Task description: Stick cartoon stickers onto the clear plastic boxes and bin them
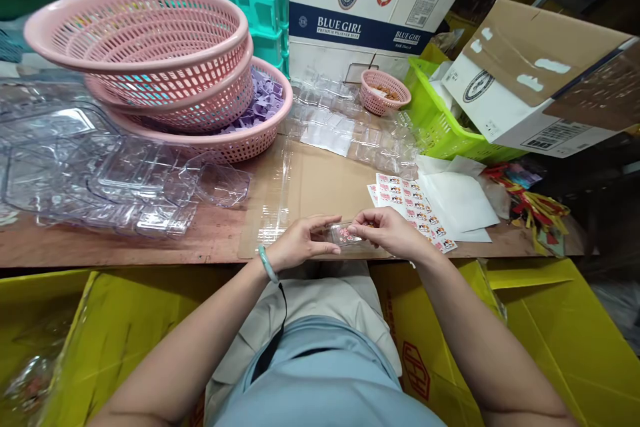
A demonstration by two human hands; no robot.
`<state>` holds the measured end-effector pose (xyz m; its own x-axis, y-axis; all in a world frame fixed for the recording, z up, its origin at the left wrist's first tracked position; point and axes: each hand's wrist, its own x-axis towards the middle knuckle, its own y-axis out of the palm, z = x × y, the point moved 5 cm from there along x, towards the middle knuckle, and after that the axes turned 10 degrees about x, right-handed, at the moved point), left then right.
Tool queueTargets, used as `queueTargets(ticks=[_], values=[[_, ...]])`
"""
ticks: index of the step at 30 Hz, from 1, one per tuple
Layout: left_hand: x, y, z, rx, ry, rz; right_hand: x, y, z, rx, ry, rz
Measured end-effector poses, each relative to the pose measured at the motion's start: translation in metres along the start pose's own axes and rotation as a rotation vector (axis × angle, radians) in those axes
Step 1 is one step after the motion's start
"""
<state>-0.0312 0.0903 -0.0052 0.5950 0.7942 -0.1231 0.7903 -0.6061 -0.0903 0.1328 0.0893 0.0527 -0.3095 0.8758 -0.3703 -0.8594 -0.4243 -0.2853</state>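
A small clear plastic case (344, 233) with a pinkish pattern is held over the near edge of a cardboard sheet (325, 177) on the table (223, 240). Its left end is pinched between thumb and fingers of the left hand (299, 240), its right end by those of the right hand (386, 229). Printed sticker sheets (423, 213) are laid just beyond the right hand.

Stacked baskets (165, 67) and cartons (360, 60) suggest a workshop.

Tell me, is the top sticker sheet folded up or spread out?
Spread out: the top sticker sheet lies open beside the right hand, rows of stickers showing.
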Motion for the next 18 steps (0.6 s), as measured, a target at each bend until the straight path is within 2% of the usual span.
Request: queueTargets(ticks=[18], values=[[0.0023,-0.0025,0.0021,0.059,0.037,-0.014,0.0033,0.0022,0.0015,-0.058,-0.033,0.005]])
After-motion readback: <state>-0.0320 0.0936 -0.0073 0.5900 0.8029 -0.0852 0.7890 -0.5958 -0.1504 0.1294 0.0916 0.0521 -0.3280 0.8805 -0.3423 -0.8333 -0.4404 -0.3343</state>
